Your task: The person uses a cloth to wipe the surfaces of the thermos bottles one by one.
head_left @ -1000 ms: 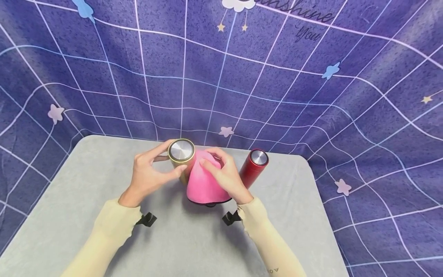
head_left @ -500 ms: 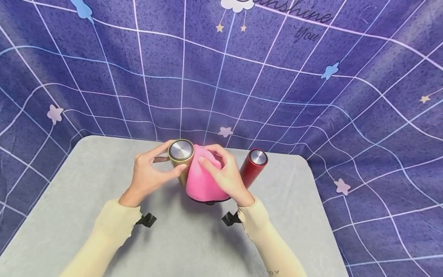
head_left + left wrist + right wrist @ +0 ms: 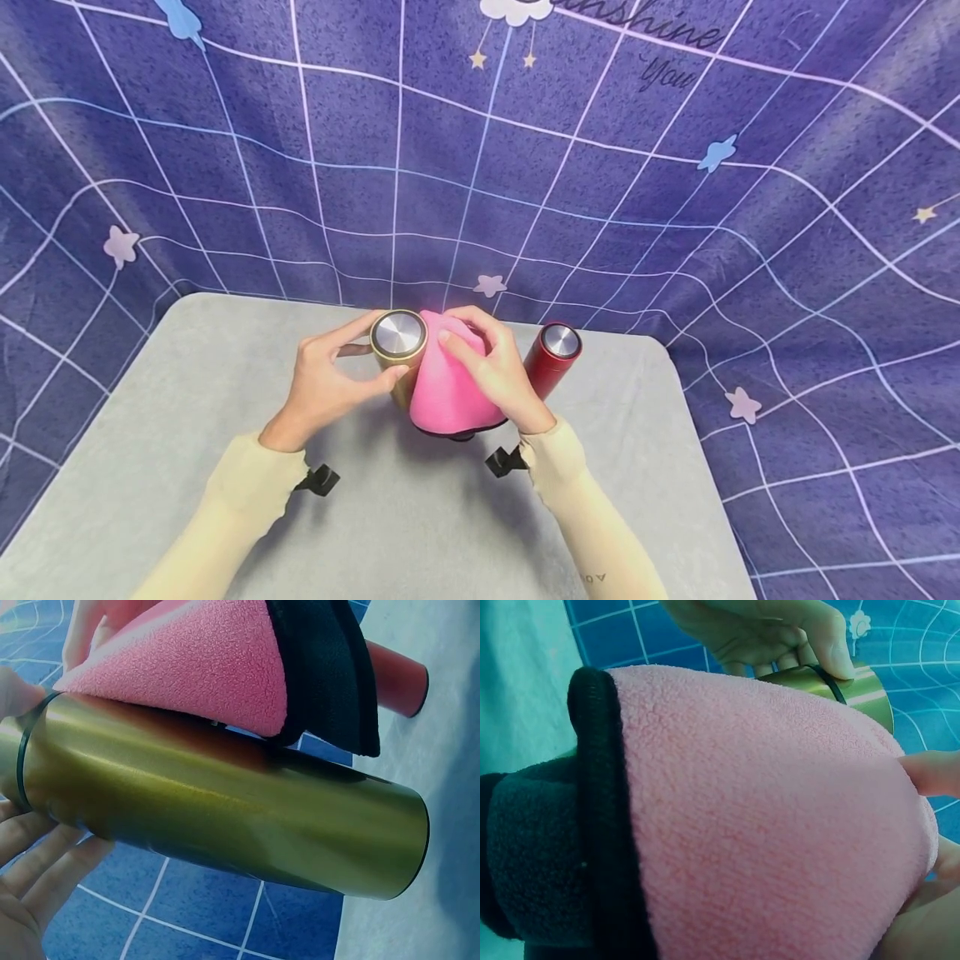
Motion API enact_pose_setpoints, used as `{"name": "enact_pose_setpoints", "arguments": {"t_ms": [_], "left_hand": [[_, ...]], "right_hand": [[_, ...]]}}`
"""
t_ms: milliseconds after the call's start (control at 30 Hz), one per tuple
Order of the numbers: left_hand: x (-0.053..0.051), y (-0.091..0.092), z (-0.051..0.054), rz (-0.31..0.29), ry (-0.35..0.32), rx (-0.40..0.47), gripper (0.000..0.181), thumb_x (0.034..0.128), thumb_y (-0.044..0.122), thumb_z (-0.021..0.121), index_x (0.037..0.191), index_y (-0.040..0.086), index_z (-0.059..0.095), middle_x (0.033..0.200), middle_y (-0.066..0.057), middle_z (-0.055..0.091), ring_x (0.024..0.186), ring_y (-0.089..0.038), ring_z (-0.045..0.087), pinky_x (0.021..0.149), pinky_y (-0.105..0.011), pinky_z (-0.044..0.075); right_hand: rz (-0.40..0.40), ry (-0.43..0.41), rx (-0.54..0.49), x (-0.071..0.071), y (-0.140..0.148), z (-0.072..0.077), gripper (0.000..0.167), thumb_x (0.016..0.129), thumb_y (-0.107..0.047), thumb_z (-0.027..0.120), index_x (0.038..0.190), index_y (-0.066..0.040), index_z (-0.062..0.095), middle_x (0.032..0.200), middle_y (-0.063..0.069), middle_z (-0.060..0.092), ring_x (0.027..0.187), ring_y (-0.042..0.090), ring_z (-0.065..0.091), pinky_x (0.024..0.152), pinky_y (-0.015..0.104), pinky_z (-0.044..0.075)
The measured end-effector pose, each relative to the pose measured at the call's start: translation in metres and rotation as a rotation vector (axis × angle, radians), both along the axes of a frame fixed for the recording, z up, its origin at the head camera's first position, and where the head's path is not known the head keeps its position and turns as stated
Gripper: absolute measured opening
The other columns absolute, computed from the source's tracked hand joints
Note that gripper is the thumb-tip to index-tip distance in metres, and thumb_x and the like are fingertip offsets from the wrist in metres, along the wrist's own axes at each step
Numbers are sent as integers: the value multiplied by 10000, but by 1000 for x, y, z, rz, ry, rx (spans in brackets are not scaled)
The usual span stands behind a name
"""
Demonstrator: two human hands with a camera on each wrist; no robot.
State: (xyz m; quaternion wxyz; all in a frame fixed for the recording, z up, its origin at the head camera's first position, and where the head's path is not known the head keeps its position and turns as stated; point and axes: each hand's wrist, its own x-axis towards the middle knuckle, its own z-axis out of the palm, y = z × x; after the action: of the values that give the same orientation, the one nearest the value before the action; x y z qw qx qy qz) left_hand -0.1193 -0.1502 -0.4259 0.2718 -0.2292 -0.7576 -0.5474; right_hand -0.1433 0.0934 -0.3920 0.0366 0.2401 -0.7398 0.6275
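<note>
A gold bottle with a silver lid is gripped near its top by the left hand, thumb in front and fingers behind. Beside it the right hand pinches the top of a pink fleece piece with a dark trim. In the left wrist view the gold bottle leans alongside the pink fleece, whose dark lining shows at the lower opening. The right wrist view has the pink fleece covering part of the gold bottle.
A red bottle with a silver lid stands on the grey table, just right of the right hand. Behind the table hangs a purple-blue curtain with grid lines and stars. Black wrist straps show below the sleeves.
Over the last half second the gold bottle and left hand have shifted slightly right and toward the table's front. The pink fleece and right hand have moved slightly right too.
</note>
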Motion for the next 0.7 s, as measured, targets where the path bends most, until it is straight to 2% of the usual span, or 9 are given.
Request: {"name": "enact_pose_setpoints", "arguments": {"t_ms": [133,233,367,500,633,700], "left_hand": [[2,2,0,28,-13,-2,686,684,20,961,1334,111,765,1226,-37,790,1124,-44,724,837,-214,645],[2,5,3,64,-38,2,683,696,34,971,1341,120,763,1220,-42,792,1110,-7,719,816,-198,642],[2,8,8,105,-98,29,664,724,62,977,1348,132,761,1204,-53,797,1075,28,717,797,-178,637],[-1,10,11,118,-168,65,634,757,91,971,1353,135,759,1200,-63,798,1049,36,721,798,-181,638],[-5,10,12,110,-202,91,610,782,97,955,1358,111,753,1200,-91,795,1038,34,726,796,-195,644],[-7,10,13,107,-210,99,609,784,87,946,1359,86,747,1200,-115,793,1024,37,726,789,-201,647]], "right_hand": [[-26,23,4,3,-2,-1,251,983,-115,746,1224,-43,732,1167,86,734,1110,188,652,1001,287,543],[-64,90,13,8,-5,-3,245,980,-95,759,1217,-42,729,1159,87,736,1091,198,656,984,287,551],[-140,271,67,15,-12,-10,232,974,-94,773,1201,-65,735,1137,68,735,1047,213,662,903,307,564],[-199,448,131,21,-16,-19,224,960,-77,776,1179,-76,734,1131,78,696,1060,234,654,889,332,573],[-205,587,206,25,-16,-25,251,932,-49,781,1177,-77,738,1151,112,649,1116,273,649,972,348,613],[-197,669,252,26,-16,-27,269,917,-44,782,1181,-84,749,1161,127,639,1071,277,667,911,329,644]]}}
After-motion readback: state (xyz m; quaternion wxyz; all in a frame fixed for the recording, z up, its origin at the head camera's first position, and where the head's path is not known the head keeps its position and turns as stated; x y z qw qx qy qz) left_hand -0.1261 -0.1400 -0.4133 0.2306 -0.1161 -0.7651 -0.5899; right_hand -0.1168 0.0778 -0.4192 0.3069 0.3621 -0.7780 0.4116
